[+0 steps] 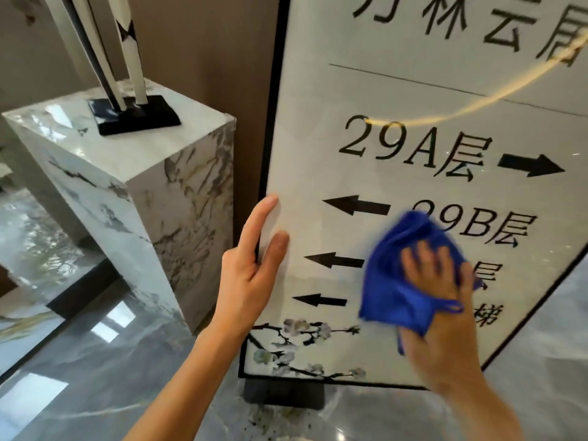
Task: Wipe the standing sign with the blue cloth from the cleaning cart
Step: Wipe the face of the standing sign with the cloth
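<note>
The standing sign (413, 100) is a tall white panel in a thin black frame, with black lettering, arrows and a flower branch painted near its foot. My left hand (251, 265) grips its left edge, thumb on the front face and fingers stretched along the frame. My right hand (445, 300) presses the crumpled blue cloth (401, 275) flat against the lower middle of the panel, over the rows of text right of the arrows. The cloth hides part of the lettering. The sign's dark base (283, 394) rests on the floor.
A white marble pedestal (133, 173) stands close to the left of the sign, carrying a sculpture on a black base (133, 114). A brown wall panel (203, 58) is behind. The floor (105, 370) is glossy grey stone. A curved light reflection (477, 103) crosses the sign.
</note>
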